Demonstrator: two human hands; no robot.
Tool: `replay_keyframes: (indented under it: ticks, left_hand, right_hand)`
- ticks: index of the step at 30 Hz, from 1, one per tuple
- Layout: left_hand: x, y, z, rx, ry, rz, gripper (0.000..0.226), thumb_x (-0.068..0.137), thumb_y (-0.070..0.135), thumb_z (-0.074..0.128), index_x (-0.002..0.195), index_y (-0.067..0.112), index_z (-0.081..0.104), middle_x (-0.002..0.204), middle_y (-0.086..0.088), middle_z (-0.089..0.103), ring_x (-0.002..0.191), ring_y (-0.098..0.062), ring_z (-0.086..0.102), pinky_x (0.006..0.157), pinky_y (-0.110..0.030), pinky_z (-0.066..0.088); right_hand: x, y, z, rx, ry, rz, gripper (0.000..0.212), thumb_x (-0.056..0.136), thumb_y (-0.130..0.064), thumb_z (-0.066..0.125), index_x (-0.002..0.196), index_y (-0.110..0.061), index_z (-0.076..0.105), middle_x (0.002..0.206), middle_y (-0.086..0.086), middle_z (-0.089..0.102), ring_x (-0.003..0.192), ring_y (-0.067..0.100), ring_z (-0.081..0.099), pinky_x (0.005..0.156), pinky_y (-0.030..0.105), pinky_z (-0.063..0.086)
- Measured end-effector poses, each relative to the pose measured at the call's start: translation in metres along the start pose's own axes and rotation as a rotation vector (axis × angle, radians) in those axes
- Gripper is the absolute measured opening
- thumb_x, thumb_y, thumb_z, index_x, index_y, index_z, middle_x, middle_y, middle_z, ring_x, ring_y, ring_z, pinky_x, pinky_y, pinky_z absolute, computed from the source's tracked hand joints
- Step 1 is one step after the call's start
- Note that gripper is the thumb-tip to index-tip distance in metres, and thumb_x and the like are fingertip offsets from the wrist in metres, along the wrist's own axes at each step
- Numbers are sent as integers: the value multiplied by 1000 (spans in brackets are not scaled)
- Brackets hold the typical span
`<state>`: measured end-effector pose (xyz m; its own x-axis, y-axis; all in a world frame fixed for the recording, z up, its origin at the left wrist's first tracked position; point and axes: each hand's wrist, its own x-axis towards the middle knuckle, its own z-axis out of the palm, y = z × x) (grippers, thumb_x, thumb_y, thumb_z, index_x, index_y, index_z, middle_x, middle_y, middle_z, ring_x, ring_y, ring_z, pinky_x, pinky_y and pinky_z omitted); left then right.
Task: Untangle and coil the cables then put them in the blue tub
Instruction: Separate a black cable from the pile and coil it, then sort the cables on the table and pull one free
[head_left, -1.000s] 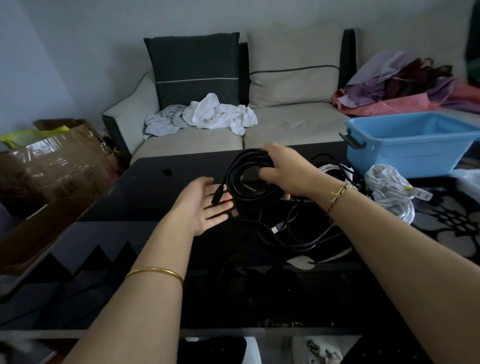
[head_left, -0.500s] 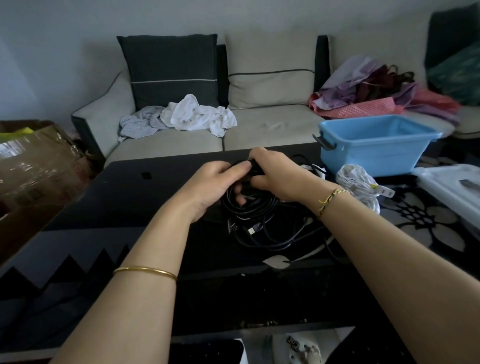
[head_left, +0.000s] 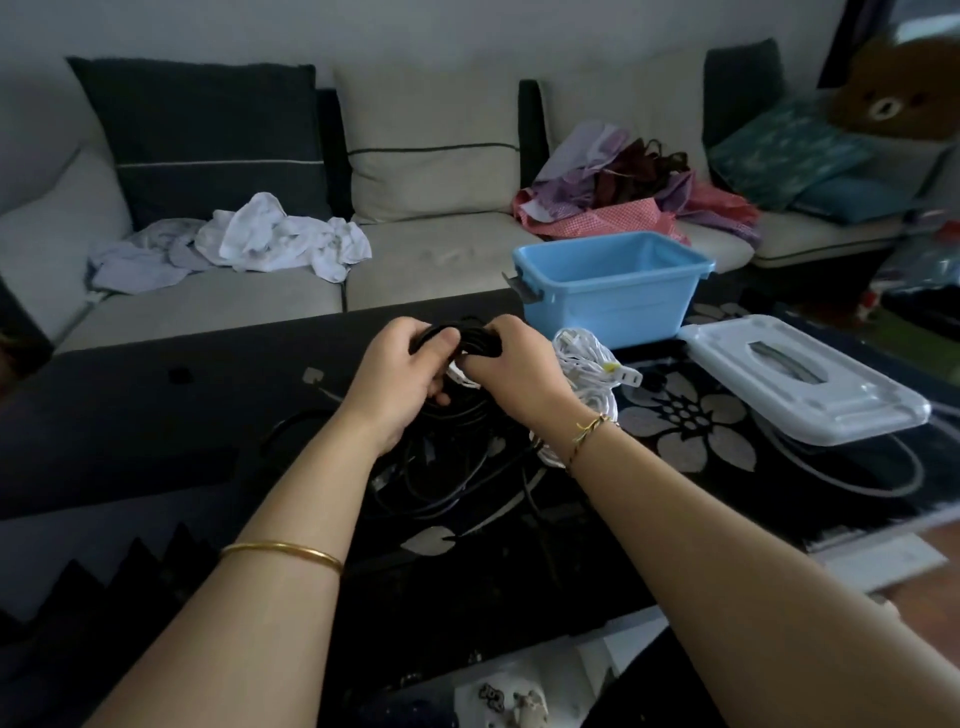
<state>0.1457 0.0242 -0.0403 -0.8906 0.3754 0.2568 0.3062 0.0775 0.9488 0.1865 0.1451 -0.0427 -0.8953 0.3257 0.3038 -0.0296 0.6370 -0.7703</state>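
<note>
Both hands hold a coil of black cable (head_left: 470, 338) above the dark glass table (head_left: 156, 415). My left hand (head_left: 410, 371) grips the coil's left side and my right hand (head_left: 511, 371) grips its right side, fingers curled round the strands. Loose black cable loops (head_left: 441, 483) trail from the coil onto the table below my wrists. A bundle of white cable (head_left: 587, 364) with a plug lies just right of my right hand. The blue tub (head_left: 608, 291) stands open behind it, at the table's far edge.
A white tub lid (head_left: 810, 379) lies on the table at the right. Behind the table runs a sofa (head_left: 415, 291) with white laundry (head_left: 280, 244) and a heap of coloured bags (head_left: 623, 192). The table's near edge is at the bottom of view.
My left hand went from open beside the coil to gripping it. Both hands have drawn together on the coil. The view has swung right, bringing the white lid into sight.
</note>
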Motion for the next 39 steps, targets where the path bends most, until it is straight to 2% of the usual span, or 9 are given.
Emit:
replay_keyframes:
  ticks: [2, 7, 11, 17, 23, 26, 28, 32, 39]
  left_hand:
    - [4, 0, 4, -56, 54, -8, 14, 98, 16, 52, 85, 11, 51, 63, 0, 46, 45, -5, 42, 46, -19, 41]
    - [9, -2, 15, -160, 35, -99, 17, 97, 18, 53, 82, 11, 50, 63, 1, 48, 45, -4, 42, 45, -20, 41]
    - [9, 11, 20, -338, -16, -322, 15, 93, 20, 61, 84, 9, 58, 66, -1, 61, 47, -8, 51, 46, -21, 45]
    - [10, 21, 45, -205, 173, -380, 44, 88, 58, 54, 75, 16, 55, 58, 2, 48, 42, -10, 36, 44, -23, 34]
    - [11, 24, 64, -263, 305, -410, 28, 90, 36, 61, 69, 18, 54, 68, -4, 55, 54, -15, 44, 44, -21, 32]
    - [13, 22, 74, -291, 299, -402, 24, 90, 30, 60, 70, 19, 54, 64, -4, 52, 38, -8, 42, 37, -13, 29]
    - [15, 20, 81, -312, 303, -395, 26, 90, 26, 60, 68, 17, 53, 59, -4, 50, 26, -4, 36, 33, -9, 25]
    - [21, 17, 88, -346, 308, -372, 28, 90, 24, 60, 66, 15, 51, 51, -2, 47, 25, -3, 34, 33, -8, 22]
    - [25, 13, 97, -349, 282, -319, 29, 90, 21, 60, 64, 14, 49, 61, -9, 47, 27, -6, 34, 34, -9, 21]
  right_hand:
    - [1, 5, 1, 95, -6, 54, 22, 84, -23, 63, 69, -17, 48, 63, -7, 49, 61, 11, 49, 49, 16, 34]
    - [5, 16, 0, 167, -11, 97, 13, 87, -20, 59, 82, -9, 53, 77, 4, 57, 76, 22, 57, 65, 29, 40]
    - [4, 24, -6, 69, 24, 73, 14, 92, -19, 56, 90, -6, 51, 85, 7, 58, 76, 20, 54, 56, 26, 36]
    - [-3, 24, -6, 13, 124, 17, 12, 93, -17, 51, 93, -6, 46, 90, 10, 58, 85, 28, 56, 72, 36, 43]
    - [-7, 32, -12, 44, 150, 22, 14, 92, -13, 51, 97, 0, 48, 86, 7, 55, 82, 27, 55, 63, 32, 37]
    - [-7, 41, -19, 74, 136, 49, 13, 91, -15, 54, 95, -3, 53, 83, 5, 59, 77, 20, 56, 54, 20, 37]
    - [-6, 44, -25, 100, 143, 49, 13, 90, -16, 56, 93, -4, 55, 85, 6, 63, 76, 19, 57, 56, 22, 38]
    - [-9, 47, -36, 177, 91, 18, 7, 90, -13, 57, 86, -8, 57, 78, 2, 61, 70, 13, 55, 60, 23, 40]
    - [-9, 56, -36, 158, 156, 33, 20, 91, -15, 57, 106, -2, 56, 97, 8, 65, 88, 18, 59, 69, 22, 39]
